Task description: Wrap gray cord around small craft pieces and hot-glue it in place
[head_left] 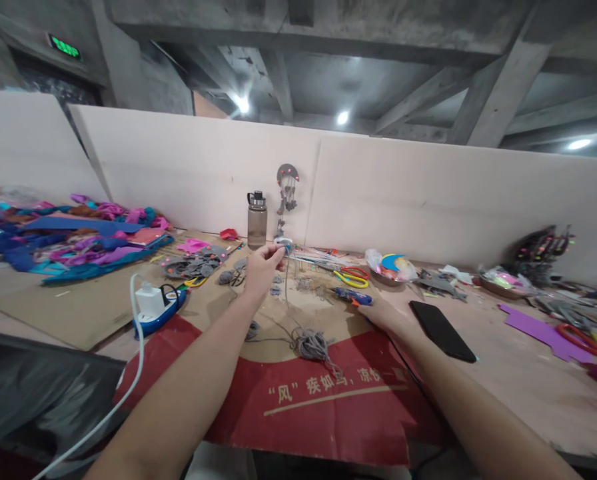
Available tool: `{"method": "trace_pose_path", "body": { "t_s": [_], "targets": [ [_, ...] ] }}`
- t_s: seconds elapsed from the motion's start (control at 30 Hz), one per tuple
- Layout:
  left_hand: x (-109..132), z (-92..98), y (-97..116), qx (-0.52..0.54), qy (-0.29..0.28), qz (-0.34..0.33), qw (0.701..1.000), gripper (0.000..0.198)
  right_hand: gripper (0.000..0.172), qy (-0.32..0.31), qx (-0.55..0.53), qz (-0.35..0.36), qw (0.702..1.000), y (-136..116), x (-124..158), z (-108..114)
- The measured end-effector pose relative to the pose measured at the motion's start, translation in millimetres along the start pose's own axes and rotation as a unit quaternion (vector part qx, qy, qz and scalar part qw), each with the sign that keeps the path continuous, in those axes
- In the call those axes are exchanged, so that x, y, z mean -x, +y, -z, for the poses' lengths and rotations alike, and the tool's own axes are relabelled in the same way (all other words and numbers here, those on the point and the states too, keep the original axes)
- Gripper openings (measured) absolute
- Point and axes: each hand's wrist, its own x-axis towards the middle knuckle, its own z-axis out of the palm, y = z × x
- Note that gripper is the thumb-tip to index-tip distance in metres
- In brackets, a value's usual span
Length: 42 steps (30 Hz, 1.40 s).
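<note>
- Left hand (264, 268) pinches a grey cord (287, 283), its strand hanging nearly straight down above the cardboard (323, 420).
- Right hand (381, 315), well apart, grips a blue glue gun (352, 295): long axis crosswise, nozzle pointing left.

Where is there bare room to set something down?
Right: the tabletop between the black phone and purple sheet. Left: mostly bare brown cardboard beside the power strip. Front: the red panel below the gray yarn. Crowded: around the left hand, right hand and glue gun; the fabric pile back left.
</note>
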Motion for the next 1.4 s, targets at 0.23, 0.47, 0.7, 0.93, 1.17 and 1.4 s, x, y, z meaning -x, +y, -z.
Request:
{"method": "trace_pose_path", "body": {
  "t_s": [0.23,0.47,0.7,0.93,1.17,1.4],
  "targets": [
    [2.5,-0.7,2.6,0.039,0.008,0.076,0.996,0.033,0.026,0.071,-0.195,0.047,0.977,-77.3,-13.8,-5.6],
    [2.9,-0.8,0.0,0.062,-0.005,0.09,0.994,0.034,0.029,0.006,-0.251,0.144,0.957,-111.4,15.8,-28.5],
    [6.1,-3.4,-6.3,0.013,-0.02,0.097,0.995,0.038,0.022,0.024,-0.205,0.208,0.956,-84.1,24.6,-40.2],
    [8.5,-6.6,-3.4,0.018,-0.015,0.102,0.994,0.039,0.024,0.023,-0.156,0.236,0.959,-84.3,26.4,-39.8],
    [10.6,-8.3,-2.4,0.025,-0.026,0.098,0.995,0.042,0.022,0.011,-0.143,0.254,0.956,-79.4,25.3,-43.2],
    [11.6,-9.4,-3.7,0.01,-0.027,0.079,0.996,0.036,0.021,0.006,-0.119,0.245,0.962,-80.7,27.5,-44.5]
  ]
}}
